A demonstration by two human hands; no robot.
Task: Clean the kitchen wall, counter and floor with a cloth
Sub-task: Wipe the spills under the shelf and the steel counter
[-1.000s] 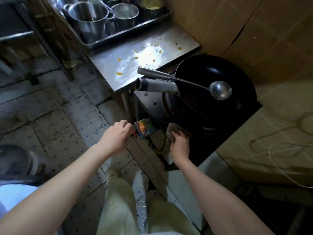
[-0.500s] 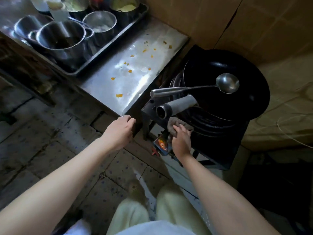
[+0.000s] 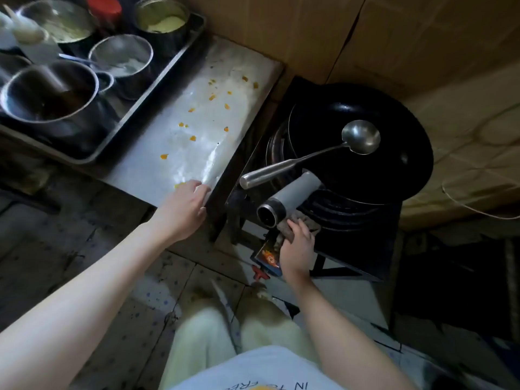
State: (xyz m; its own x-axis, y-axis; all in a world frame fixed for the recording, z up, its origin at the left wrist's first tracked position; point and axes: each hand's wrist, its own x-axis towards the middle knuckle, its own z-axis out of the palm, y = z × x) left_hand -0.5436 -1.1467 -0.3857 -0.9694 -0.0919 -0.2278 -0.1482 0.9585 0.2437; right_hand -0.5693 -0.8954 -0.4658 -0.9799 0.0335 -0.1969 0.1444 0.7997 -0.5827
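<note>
My right hand [image 3: 297, 250] grips a grey-brown cloth [image 3: 302, 222] against the front edge of the black stove [image 3: 363, 249], just under the wok's grey handle [image 3: 289, 199]. My left hand [image 3: 183, 211] rests on the near corner of the steel counter [image 3: 157, 170], fingers on top and thumb along the side edge. Orange crumbs [image 3: 192, 137] and wet smears lie scattered on the counter. The brown panelled wall [image 3: 309, 32] rises behind the counter and stove. Stained floor tiles [image 3: 70, 249] spread below and to the left.
A black wok [image 3: 399, 170] sits on the stove with a steel ladle [image 3: 360, 136] lying in it. A metal tray [image 3: 166, 80] holding several steel pots fills the counter's left half. A small colourful packet [image 3: 268, 260] hangs at the stove's front. My legs stand below.
My left hand has moved up from below the counter onto its near corner. The right hand keeps the cloth on the stove's front edge. The view has shifted.
</note>
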